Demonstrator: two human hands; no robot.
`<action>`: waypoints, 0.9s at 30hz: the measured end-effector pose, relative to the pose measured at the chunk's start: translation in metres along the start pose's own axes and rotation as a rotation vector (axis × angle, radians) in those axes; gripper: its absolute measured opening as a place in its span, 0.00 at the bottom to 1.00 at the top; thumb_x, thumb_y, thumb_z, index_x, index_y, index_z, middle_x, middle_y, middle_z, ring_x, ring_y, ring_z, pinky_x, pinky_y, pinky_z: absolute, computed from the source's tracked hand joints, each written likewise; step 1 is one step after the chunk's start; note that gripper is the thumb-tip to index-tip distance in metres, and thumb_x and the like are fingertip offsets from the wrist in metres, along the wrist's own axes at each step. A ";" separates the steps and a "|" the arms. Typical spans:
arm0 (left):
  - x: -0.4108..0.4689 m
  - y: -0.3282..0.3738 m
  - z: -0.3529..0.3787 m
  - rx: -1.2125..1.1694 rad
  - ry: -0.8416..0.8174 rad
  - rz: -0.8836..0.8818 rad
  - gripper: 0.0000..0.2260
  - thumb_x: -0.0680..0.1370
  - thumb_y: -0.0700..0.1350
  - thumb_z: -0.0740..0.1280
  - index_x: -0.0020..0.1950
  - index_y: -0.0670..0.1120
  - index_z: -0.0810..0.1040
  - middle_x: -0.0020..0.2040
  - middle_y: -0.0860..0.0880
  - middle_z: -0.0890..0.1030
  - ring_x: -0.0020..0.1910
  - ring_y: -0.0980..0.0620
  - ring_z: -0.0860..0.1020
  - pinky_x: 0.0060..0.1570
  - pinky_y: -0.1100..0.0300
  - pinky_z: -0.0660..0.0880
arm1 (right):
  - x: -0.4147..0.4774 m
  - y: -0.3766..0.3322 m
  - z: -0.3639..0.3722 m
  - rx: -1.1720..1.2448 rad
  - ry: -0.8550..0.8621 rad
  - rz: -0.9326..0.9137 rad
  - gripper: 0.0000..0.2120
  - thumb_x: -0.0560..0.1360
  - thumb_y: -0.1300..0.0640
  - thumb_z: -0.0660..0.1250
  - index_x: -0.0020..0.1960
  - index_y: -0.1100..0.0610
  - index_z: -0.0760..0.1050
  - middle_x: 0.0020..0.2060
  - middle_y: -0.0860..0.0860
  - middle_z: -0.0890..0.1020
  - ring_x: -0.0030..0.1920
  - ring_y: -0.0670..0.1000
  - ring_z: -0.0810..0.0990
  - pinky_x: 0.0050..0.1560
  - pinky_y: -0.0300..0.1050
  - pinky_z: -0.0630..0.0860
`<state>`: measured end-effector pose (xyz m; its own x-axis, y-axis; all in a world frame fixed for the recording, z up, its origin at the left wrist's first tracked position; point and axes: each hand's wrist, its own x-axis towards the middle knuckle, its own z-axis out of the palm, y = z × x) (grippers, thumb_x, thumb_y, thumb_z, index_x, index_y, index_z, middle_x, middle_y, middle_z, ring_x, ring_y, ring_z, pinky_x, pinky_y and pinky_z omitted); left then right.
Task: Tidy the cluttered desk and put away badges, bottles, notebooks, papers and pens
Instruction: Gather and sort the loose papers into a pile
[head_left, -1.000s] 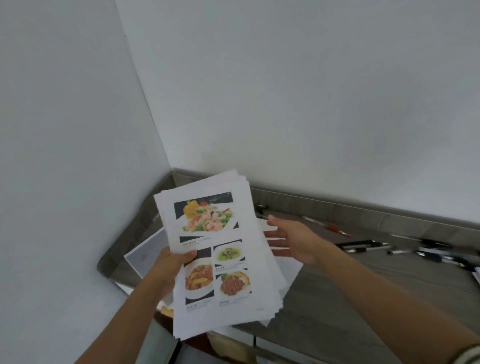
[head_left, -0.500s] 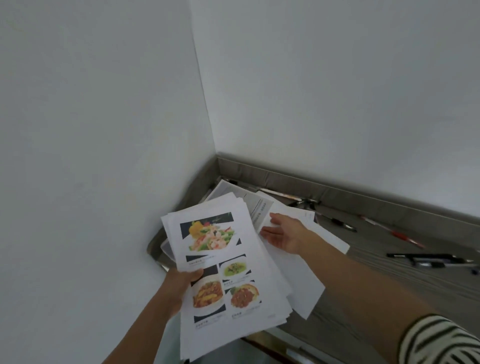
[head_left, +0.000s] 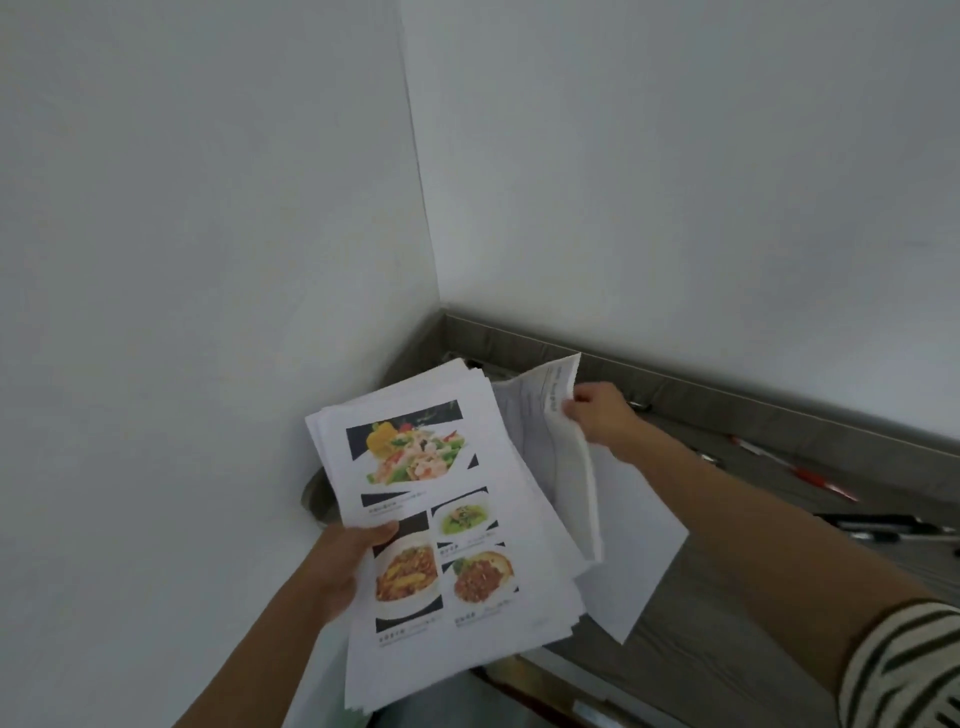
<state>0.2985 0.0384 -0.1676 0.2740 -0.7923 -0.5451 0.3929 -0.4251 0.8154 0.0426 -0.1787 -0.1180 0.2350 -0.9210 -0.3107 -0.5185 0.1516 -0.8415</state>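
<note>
Left hand (head_left: 340, 564) grips a stack of papers (head_left: 441, 525) over the table (head_left: 727, 613) corner, thumb curled across the top food-photo page. Right hand (head_left: 597, 415) pinches loose sheets (head_left: 566, 467), lifted beside the stack. Pens (head_left: 883, 527) lie along the back edge, blurred.

Pens (head_left: 883, 526) blurred at rt edge; desk (head_left: 727, 634) corner hidden behind papers (head_left: 415, 525).
</note>
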 end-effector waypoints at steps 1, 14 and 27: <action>0.001 0.005 -0.001 -0.017 -0.016 0.012 0.18 0.71 0.35 0.70 0.61 0.43 0.79 0.56 0.39 0.83 0.55 0.37 0.81 0.59 0.34 0.73 | 0.002 -0.004 -0.016 -0.142 -0.054 -0.030 0.09 0.78 0.66 0.63 0.39 0.60 0.76 0.32 0.53 0.72 0.31 0.48 0.69 0.30 0.40 0.65; 0.008 -0.030 0.046 0.034 0.119 -0.137 0.13 0.74 0.33 0.70 0.58 0.41 0.79 0.50 0.38 0.84 0.49 0.37 0.83 0.50 0.41 0.79 | 0.024 0.016 -0.014 -0.732 -0.253 -0.055 0.26 0.76 0.47 0.68 0.72 0.53 0.68 0.69 0.53 0.72 0.64 0.55 0.73 0.63 0.46 0.72; 0.009 -0.025 0.044 0.013 0.152 -0.149 0.14 0.75 0.33 0.70 0.59 0.41 0.79 0.52 0.37 0.83 0.50 0.35 0.82 0.51 0.39 0.78 | 0.015 0.014 -0.029 -0.668 -0.214 -0.120 0.12 0.77 0.56 0.69 0.57 0.61 0.80 0.54 0.56 0.82 0.51 0.52 0.80 0.51 0.46 0.78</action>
<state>0.2525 0.0230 -0.1846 0.3427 -0.6455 -0.6825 0.4282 -0.5393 0.7251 0.0148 -0.2010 -0.1213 0.4432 -0.8164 -0.3702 -0.8559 -0.2625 -0.4455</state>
